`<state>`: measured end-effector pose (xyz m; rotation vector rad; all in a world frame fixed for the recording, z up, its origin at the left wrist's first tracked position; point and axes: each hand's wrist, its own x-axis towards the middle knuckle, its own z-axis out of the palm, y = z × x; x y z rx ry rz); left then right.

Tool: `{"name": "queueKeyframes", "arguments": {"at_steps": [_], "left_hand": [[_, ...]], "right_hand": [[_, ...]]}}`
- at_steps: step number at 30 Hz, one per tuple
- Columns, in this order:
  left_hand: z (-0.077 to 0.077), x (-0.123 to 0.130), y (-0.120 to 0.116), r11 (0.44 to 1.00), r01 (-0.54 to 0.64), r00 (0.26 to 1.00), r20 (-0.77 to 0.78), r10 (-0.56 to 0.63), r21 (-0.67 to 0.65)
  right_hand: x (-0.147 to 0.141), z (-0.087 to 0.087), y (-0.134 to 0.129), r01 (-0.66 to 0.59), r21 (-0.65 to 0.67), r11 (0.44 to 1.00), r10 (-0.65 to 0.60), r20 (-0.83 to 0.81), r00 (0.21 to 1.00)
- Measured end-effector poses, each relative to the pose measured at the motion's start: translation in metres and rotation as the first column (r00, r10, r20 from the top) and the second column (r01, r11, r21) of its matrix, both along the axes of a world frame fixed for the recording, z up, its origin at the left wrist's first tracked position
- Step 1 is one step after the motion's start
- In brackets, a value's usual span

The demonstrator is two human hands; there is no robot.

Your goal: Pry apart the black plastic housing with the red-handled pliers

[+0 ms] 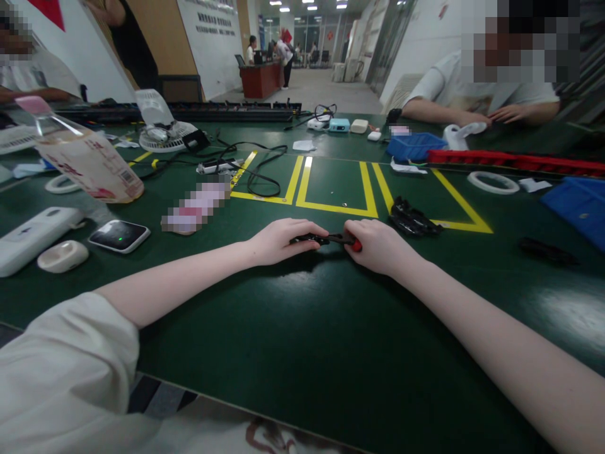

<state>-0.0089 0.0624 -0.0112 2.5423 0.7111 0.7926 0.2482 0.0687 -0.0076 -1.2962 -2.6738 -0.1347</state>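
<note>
My left hand (288, 241) pinches a small glossy black plastic part (307, 238) between thumb and fingers, low over the green table. My right hand (375, 246) is closed around red-handled pliers (357, 245), their dark metal jaws pointing left and meeting the black part. Fingers cover most of the handles, and whether the jaws are closed on the part cannot be made out. Just beyond my right hand lies a pile of shiny black plastic parts (410, 217). Another black piece (547, 250) rests farther right.
Yellow tape outlines (338, 208) mark the green table (293, 340). At left stand a tilted drink bottle (89, 157), a white power bank (38, 236) and a small fan (163, 129). Blue bins (579, 208), a tape roll (493, 182) and a red strip (515, 162) lie right. A person sits opposite.
</note>
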Motion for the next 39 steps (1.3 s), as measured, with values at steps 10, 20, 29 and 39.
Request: {"name": "queueKeyframes", "arguments": {"at_steps": [10, 20, 29, 39], "left_hand": [[0.0004, 0.0015, -0.0008, 0.996, -0.057, 0.997, -0.048, 0.06, 0.065], [-0.002, 0.0008, 0.003, 0.998, -0.064, 0.995, 0.08, 0.062, 0.024], [-0.0027, -0.0012, 0.002, 0.996, -0.044, 0.999, -0.018, 0.045, 0.084], [-0.0009, -0.0066, 0.0019, 0.998, -0.012, 0.99, -0.142, 0.021, 0.065]], "right_hand": [[0.0001, -0.0002, -0.0043, -0.008, 0.038, 0.999, 0.01, -0.039, 0.999], [0.0018, -0.0028, -0.0007, -0.016, 0.054, 0.998, 0.021, -0.094, 0.995], [0.0025, -0.0012, -0.0017, -0.031, 0.045, 0.998, 0.036, -0.108, 0.993], [0.0068, -0.0028, -0.0001, 0.011, 0.06, 0.998, -0.003, -0.14, 0.99]]}}
